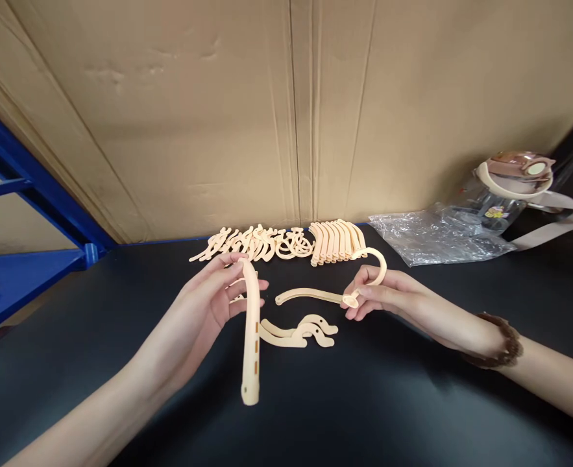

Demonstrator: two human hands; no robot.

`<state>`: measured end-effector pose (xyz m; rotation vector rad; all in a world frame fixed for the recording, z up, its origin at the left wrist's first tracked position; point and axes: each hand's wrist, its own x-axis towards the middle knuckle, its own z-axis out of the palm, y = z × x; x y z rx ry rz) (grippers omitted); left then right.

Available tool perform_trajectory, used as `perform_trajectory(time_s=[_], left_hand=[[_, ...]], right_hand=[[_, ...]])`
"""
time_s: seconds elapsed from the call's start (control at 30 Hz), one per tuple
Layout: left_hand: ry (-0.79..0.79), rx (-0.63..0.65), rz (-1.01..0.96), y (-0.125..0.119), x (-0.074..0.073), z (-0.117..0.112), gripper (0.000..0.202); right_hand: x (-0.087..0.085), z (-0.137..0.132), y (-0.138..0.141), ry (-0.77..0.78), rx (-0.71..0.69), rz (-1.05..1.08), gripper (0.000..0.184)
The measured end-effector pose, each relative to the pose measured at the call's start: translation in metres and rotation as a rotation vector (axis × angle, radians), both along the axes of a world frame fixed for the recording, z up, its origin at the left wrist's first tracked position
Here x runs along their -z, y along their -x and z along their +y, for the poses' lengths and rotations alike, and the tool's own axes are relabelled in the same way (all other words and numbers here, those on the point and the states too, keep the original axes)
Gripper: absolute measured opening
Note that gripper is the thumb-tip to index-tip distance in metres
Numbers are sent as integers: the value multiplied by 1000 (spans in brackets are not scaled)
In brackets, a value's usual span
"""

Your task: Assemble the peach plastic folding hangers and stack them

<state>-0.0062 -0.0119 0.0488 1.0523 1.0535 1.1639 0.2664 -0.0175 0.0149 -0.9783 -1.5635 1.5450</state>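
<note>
Left hand (203,295): pinched slotted bar (251,331) by one end, above black table (364,408). Right hand (388,295): held hook (382,264), well apart. Hazard, I judged: single-end pinch could let bar swivel.

Straight to the right forearm (553,379), and there's the standout: a dark brown band (511,340), thick and fuzzy-looking, ruffled along its edge like a gathered hair tie, sitting just behind the right hand (400,292)! Across to the left forearm (101,395), and it's bare skin all the way from the left hand (201,301), slim at the wrist and broader further back.
</note>
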Motion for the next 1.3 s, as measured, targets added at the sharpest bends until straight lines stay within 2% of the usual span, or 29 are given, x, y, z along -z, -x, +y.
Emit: perform_trajectory(time_s=[0.1, 0.17, 0.27, 0.37, 0.53, 0.63, 0.77, 0.9, 0.97, 1.07, 1.3], left_hand=[[102, 10, 63, -3, 0, -5, 16], [88, 36, 192, -5, 0, -11, 25], [-134, 80, 433, -6, -1, -20, 31], [-358, 129, 569, -7, -3, -23, 26], [-510, 231, 700, -6, 5, -22, 14], [-676, 257, 798, -4, 12, -23, 12], [-858, 267, 937, -2, 15, -28, 15], [-1030, 268, 1133, 0, 14, -32, 23], [-1069, 271, 1161, -1, 16, -31, 25], [-1044, 285, 1106, -6, 20, -31, 24], [-1005, 436, 969, -17, 30, -31, 27]], right_hand=[[1, 0, 1, 9, 5, -19, 26], [0, -1, 1, -16, 5, -67, 25], [0, -1, 2, -52, 3, -134, 24], [0, -1, 2, -74, 8, -127, 25], [-1, 0, 3, -109, -9, -103, 26], [-2, 0, 4, -138, -16, -122, 26], [-3, 0, 2, -170, -4, -163, 27], [-3, 1, 2, -159, 15, -116, 27], [-4, -1, 5, -117, 8, -56, 25], [-6, -6, 11, -28, -46, 46, 20], [-5, -13, 19, 102, -139, 180, 16]])
